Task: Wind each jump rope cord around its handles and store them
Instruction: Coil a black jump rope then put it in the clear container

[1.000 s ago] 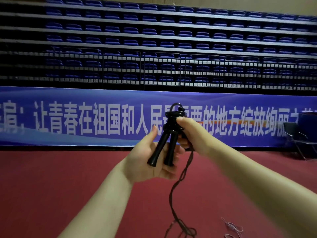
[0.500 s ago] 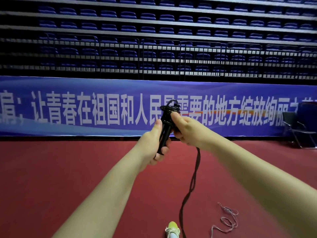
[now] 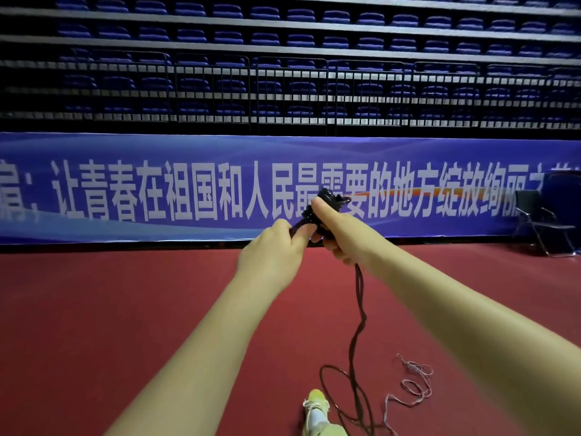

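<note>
Head view: the only camera, looking forward and down along 2 bare forearms.
Right hand: the right hand (image 3: 338,229) is curled round the black plastic jump rope handles (image 3: 327,204), its thumb laid along their near side and pressing on the wound coils.
Handles: the 2 handles are held together as 1 bundle in the right fist; only their upper end, thick with black wraps of cord, sticks out above the thumb, and the rest is hidden inside the fingers.
Left hand: the left hand (image 3: 273,253) sits just beside the right one, to its left and slightly lower, fingers curled in, pinching a short stretch of cord that runs up to the bundle; the fingertips are hidden behind the knuckles.
Cord: the dark braided jump rope cord (image 3: 356,328) leaves the underside of the right hand, hangs down below the right wrist and ends in loose loops on the dark red sports floor (image 3: 110,325).
Second rope: a thin pale pinkish cord (image 3: 415,385) lies in a slack tangle on the floor, below and to the right of the hanging dark cord.
Shoe: a yellow-green sneaker with white laces (image 3: 316,410) shows at the bottom edge, below both hands, touching the dark loops.
Background: beyond the hands, a long blue banner with white characters (image 3: 157,190), rows of folded blue seats (image 3: 283,42) above it, and a black folding chair (image 3: 540,221) far off to the right of the right hand.
</note>
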`<state>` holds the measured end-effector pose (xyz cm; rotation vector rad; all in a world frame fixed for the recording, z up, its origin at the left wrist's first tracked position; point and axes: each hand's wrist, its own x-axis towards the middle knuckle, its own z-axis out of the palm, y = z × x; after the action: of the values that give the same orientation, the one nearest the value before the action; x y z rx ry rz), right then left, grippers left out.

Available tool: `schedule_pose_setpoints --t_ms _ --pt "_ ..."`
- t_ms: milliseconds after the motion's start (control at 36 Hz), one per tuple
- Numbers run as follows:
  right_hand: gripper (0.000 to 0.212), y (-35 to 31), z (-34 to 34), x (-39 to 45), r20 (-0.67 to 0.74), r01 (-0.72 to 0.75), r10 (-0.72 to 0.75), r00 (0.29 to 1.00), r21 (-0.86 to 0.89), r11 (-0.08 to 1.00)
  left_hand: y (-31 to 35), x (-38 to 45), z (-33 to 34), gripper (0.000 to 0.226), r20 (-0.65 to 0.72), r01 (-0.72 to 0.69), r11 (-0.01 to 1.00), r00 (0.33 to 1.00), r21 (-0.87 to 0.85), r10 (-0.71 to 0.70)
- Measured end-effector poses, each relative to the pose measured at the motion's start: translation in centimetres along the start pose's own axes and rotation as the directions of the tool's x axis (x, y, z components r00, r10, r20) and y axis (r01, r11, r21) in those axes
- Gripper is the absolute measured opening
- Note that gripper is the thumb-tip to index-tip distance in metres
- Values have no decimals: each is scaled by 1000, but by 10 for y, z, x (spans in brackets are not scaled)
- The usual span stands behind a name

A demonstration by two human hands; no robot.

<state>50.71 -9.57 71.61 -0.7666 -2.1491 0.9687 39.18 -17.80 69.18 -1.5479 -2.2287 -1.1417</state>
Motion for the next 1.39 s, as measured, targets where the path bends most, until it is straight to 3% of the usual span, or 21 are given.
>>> schedule_pose_setpoints --t_ms 83,167,250,306,361,444,500,556,667,750,889,1000,1167,1250,1389 --pt "51 0 0 -2 -7 16 -15 1000 90 996 3 -3 -4 50 29 1 998 1000 -57 1" --pt "47 -1 -1 -5 14 24 -27 1000 175 984 3 -7 -14 52 196 26 985 981 -172 8" --pt "37 0 -3 -9 78 29 -57 995 312 950 2 -12 -25 52 410 148 871 910 -468 65" --pt "34 2 -3 -13 130 28 -94 987 438 899 -1 -14 -28 62 556 321 692 819 -647 141" --pt "31 3 -2 -16 174 41 -158 972 534 844 -7 -13 -23 74 652 454 515 692 -727 310" --pt "36 1 -2 -18 163 95 -233 959 587 804 -9 -15 -8 77 621 646 236 470 -726 627" --pt "38 0 -2 -19 164 123 -267 950 589 798 -7 -18 -6 77 581 707 163 404 -688 707" --pt "40 -2 -4 -20 188 139 -283 941 547 826 -5 -19 -5 79 626 747 173 380 -642 681" --pt "48 -1 -11 -18 256 163 -258 932 342 925 -4 -19 -11 82 690 687 177 606 -705 395" --pt "51 0 -12 -18 216 189 -236 947 217 958 -2 -19 -9 78 683 636 252 694 -730 228" --pt "48 4 -2 -15 145 135 -163 976 186 973 0 -20 -4 66 571 497 443 820 -746 44" --pt "50 6 1 -13 128 82 -104 986 169 982 3 -21 -3 60 452 412 459 892 -787 -27" --pt "54 12 -2 -15 21 60 -62 998 61 996 -1 -19 -11 58 304 264 705 950 -659 -71" --pt "50 19 -6 -22 65 76 -85 994 127 989 -7 -16 -19 65 219 167 844 974 -509 -60" --pt "46 25 -3 -36 124 88 -123 985 254 963 -7 -20 -23 66 118 89 937 992 -336 -52"
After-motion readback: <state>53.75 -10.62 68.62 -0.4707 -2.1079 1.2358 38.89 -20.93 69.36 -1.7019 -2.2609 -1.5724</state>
